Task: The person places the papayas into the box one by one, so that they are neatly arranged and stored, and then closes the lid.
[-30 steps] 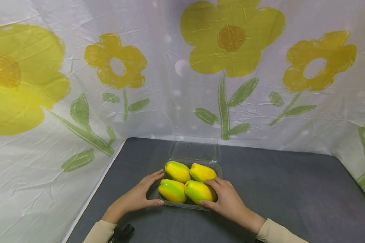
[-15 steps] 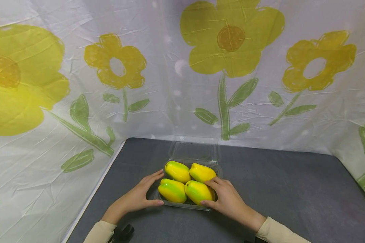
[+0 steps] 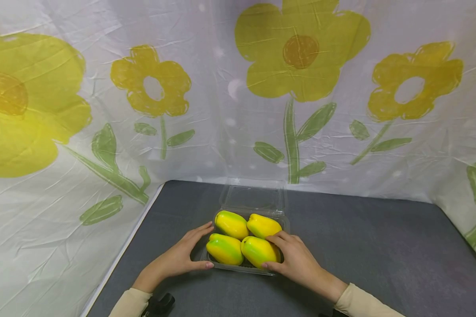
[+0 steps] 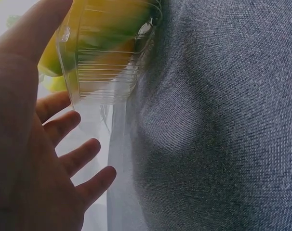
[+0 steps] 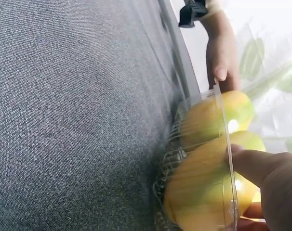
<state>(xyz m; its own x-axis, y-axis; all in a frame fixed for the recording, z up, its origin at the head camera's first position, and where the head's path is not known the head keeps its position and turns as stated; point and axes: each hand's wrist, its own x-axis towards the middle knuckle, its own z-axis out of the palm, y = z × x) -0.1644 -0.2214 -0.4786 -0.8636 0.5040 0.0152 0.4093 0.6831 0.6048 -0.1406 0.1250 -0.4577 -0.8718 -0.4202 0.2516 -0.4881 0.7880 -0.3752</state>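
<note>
A clear plastic clamshell box [image 3: 243, 269] holds several yellow-green mangoes in two rows, its lid [image 3: 254, 198] folded back behind it. My left hand [image 3: 176, 257] is at the box's left side, thumb and fingers spread apart. In the left wrist view the left hand's fingers [image 4: 61, 126] extend beside the ribbed wall, and the thumb lies over the rim. My right hand [image 3: 301, 259] holds the front right mango [image 3: 260, 252], fingers on its far side and thumb at the near side. The right wrist view shows that thumb [image 5: 254, 163] at the box rim against the mango.
The box stands on a dark grey cloth-covered table [image 3: 361, 255]. Behind and to the left hangs a pale curtain [image 3: 218, 132] printed with yellow flowers. A black wrist device [image 3: 160, 304] sits by the left sleeve.
The front right mango has shifted very slightly rightward and away from its left neighbour since the earliest frame. Both hands keep their places.
</note>
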